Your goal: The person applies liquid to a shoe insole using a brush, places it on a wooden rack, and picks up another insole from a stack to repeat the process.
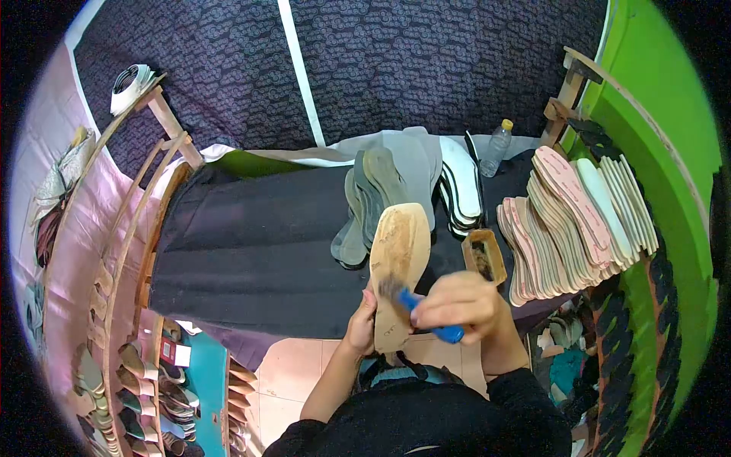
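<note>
My left hand (362, 323) holds a tan shoe insole (398, 259) by its narrow heel end, with the toe pointing away from me. My right hand (461, 303) grips a brush with a blue handle (434, 320). Its dark bristles rest on the middle of the insole, where the surface looks darker and smeared. A small brown tin (485, 256) with dark contents stands just right of the insole on the black-covered table (259, 244).
Grey insoles (381, 190) and white-edged soles (462, 186) are stacked behind. A large fan of pink and white insoles (571, 221) fills the right. A plastic bottle (496, 147) stands at the back. Wooden racks with shoes (129, 365) line the left.
</note>
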Tool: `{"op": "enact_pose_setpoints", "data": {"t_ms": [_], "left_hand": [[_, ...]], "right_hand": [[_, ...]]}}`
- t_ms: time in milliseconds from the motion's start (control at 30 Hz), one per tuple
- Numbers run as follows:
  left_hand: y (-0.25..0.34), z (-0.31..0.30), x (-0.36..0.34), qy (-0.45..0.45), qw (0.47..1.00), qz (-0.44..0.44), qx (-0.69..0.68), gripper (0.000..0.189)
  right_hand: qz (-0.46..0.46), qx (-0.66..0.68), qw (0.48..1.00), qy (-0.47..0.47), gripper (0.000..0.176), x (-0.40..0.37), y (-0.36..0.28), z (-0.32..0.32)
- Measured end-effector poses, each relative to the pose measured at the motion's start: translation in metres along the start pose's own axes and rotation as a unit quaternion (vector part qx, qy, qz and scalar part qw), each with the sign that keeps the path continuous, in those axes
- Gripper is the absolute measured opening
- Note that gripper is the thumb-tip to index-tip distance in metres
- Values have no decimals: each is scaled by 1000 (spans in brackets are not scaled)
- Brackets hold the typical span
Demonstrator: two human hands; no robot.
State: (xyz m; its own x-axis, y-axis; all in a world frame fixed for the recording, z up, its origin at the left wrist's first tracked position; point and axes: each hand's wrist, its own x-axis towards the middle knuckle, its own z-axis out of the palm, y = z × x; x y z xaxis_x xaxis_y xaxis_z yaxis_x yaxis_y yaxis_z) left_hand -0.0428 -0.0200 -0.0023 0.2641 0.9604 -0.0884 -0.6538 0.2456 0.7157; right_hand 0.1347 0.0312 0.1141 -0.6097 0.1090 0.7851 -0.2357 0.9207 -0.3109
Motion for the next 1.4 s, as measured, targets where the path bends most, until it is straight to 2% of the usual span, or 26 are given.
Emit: {"op": "enact_pose_setpoints", "data": {"t_ms": [33, 67, 133, 167, 200, 267, 367, 400, 467, 500, 533, 600, 667, 733, 767, 800, 900, 933, 1000, 1067, 1133, 1200, 1233, 1300, 1367, 1400], "left_hand": [[10, 9, -2, -41, 998, 27, 44, 62], [10, 9, -2, -41, 998, 26, 44, 62], [7, 7, -1, -9, 1000, 6, -21, 62], [6, -8, -3, -58, 998, -30, -10, 63], [6, -8, -3, -59, 998, -30, -10, 63], [7, -7, -3, -114, 992, -27, -54, 65], [6, -3, -3, -62, 998, 0, 5, 66], [6, -2, -4, -36, 999, 10, 34, 67], [6, -3, -5, -39, 999, -6, -1, 66], [5, -9, -3, -76, 997, -16, -23, 66], [5, -12, -2, -114, 992, -24, -45, 66], [6, -12, -3, -119, 991, -22, -50, 67], [8, -12, -4, -137, 989, -23, -46, 67], [7, -13, -3, -129, 990, -18, -46, 67], [6, -13, -4, -121, 991, -16, -46, 67], [6, -13, -3, -121, 991, -17, -47, 67], [6, -12, -4, -139, 989, -13, -40, 68], [5, -13, -4, -137, 989, -19, -50, 68], [6, -13, -3, -136, 989, -22, -59, 67], [6, -12, -4, -126, 990, -23, -61, 67], [4, -15, -5, -118, 991, -14, -54, 66], [4, -15, -4, -111, 993, -6, -46, 65], [6, -13, -4, -116, 992, -6, -46, 65], [8, -10, -5, -121, 992, -6, -45, 65], [7, -8, -6, -82, 995, -18, -53, 77], [7, -8, -6, -82, 995, -17, -52, 77]], "right_hand": [[40, 56, 997, -48, 28, 0, -5, 1], [41, 55, 997, -47, 28, -2, -3, 2], [22, 33, 999, 20, 26, -1, 1, 5], [29, -31, 998, 55, 23, 3, -1, 2], [33, -123, 987, 102, 21, 7, -2, 3], [28, -159, 981, 107, 18, 9, 1, -2], [11, -11, 1000, 22, 18, -4, 1, -2], [11, -11, 1000, 22, 18, -4, 1, -3], [60, 0, 996, 65, 15, -5, -1, -4], [78, -20, 990, 117, 13, -5, 1, -7], [91, -70, 981, 158, 14, -8, 5, -10], [93, -163, 954, 232, 15, -4, 7, -14], [75, -160, 958, 224, 16, -5, 8, -16], [31, -32, 996, 79, 17, -6, 3, -14], [56, -13, 997, 60, 17, -5, -4, -9], [58, -13, 996, 60, 17, -3, -5, -8], [127, -88, 974, 165, 18, 0, -6, -9], [114, -139, 960, 214, 16, -1, 0, -10], [108, -198, 945, 238, 15, 3, 1, -11], [94, -134, 974, 157, 15, -2, -4, -11], [105, -36, 991, 79, 22, 0, -11, -8], [120, -64, 987, 89, 14, -2, -10, -6], [124, -97, 978, 135, 13, -4, -7, -6], [149, -177, 948, 218, 25, -4, -4, -6], [118, -211, 939, 243, 21, 0, -3, -5], [98, -226, 939, 240, 20, 0, -1, -5]]}}
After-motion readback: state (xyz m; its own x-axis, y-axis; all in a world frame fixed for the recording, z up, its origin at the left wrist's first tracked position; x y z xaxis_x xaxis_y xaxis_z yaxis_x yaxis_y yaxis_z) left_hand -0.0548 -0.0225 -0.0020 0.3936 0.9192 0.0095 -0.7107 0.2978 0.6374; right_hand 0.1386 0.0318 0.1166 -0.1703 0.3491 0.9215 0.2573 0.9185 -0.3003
